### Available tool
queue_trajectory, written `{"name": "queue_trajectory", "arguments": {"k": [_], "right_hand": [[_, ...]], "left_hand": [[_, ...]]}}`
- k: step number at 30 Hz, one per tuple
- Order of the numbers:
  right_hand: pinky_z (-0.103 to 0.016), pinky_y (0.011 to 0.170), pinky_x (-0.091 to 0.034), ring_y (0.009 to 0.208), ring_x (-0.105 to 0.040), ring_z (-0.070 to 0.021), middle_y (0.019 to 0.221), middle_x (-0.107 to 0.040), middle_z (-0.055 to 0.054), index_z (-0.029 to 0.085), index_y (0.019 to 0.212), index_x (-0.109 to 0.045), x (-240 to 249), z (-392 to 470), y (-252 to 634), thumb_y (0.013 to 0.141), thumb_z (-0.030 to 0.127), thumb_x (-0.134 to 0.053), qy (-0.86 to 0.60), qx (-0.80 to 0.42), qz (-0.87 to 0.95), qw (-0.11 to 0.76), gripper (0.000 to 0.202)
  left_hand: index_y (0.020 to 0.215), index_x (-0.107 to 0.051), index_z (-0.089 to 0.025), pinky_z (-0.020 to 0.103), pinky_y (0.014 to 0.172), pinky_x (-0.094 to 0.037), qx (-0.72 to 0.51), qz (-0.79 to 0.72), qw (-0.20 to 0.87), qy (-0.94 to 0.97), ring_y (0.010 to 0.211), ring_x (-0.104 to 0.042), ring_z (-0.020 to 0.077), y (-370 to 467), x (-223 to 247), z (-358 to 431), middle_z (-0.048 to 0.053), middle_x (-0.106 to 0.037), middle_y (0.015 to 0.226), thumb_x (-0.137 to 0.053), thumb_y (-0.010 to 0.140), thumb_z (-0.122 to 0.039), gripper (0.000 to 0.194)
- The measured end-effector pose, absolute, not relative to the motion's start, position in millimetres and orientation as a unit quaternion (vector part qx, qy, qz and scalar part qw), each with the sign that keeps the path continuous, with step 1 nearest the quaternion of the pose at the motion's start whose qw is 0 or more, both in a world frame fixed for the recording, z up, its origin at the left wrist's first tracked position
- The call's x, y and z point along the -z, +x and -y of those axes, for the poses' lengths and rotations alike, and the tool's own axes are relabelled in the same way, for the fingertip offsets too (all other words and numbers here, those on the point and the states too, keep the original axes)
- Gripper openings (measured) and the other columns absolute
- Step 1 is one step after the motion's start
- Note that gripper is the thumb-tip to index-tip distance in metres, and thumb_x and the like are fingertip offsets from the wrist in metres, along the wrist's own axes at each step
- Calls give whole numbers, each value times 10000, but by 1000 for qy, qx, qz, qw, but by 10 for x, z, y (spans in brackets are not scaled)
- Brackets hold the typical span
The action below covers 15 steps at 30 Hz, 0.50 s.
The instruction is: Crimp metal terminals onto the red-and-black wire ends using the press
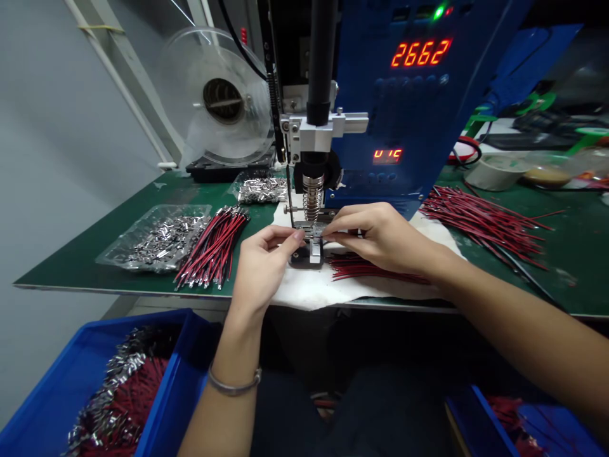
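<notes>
Under the vertical head of a blue bench machine (394, 108), both hands meet at a small metal fixture (314, 249). My left hand (266, 263) pinches thumb and forefinger together at the fixture's left side; whatever is between them is too small to name. From the right, my right hand (380, 235) reaches in with its fingertips pressed together at the fixture, and what it grips is hidden. A spring-wrapped tip (313, 193) points down just above the fingertips. Beneath my right hand, a bundle of red and black wires (356, 268) lies on a white cloth (309, 292).
Left on the green table (128, 197) are a clear tray of metal terminals (166, 241), another such tray (261, 189) and a wire bundle (214, 244). More wires (485, 222) lie right. Blue bins (185, 368) stand below the edge. A clear reel (176, 95) stands behind.
</notes>
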State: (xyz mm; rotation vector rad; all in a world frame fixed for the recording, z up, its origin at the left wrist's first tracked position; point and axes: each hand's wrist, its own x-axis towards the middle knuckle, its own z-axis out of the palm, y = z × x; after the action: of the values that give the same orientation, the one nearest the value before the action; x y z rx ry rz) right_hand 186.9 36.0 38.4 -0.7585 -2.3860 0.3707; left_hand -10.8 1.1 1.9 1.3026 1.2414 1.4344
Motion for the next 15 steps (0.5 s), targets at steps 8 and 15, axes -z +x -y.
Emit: {"name": "queue_trajectory", "arguments": {"k": [8,15], "right_hand": [[-234,670,-463,726,-631,-140,842,-690,-72,143,927,-736,-399,-361,1867,871,162,-563,-287,-131,902,293,182],[-236,662,-462,719,-639,-143,836,-695,-71,151,929,-738,-395,-365,1872,877,181,-560,-286,-126,903,294,188]], "left_hand": [[766,-694,-158,239,611,-452,-582,-512,392,496,690,-620,150,-75,-49,23,59,-694,761,-736,715,-369,220],[763,-677,-170,235,549,-427,-587,-504,397,493,630,-589,135,-68,-44,40,59,-678,744,-680,766,-402,231]]}}
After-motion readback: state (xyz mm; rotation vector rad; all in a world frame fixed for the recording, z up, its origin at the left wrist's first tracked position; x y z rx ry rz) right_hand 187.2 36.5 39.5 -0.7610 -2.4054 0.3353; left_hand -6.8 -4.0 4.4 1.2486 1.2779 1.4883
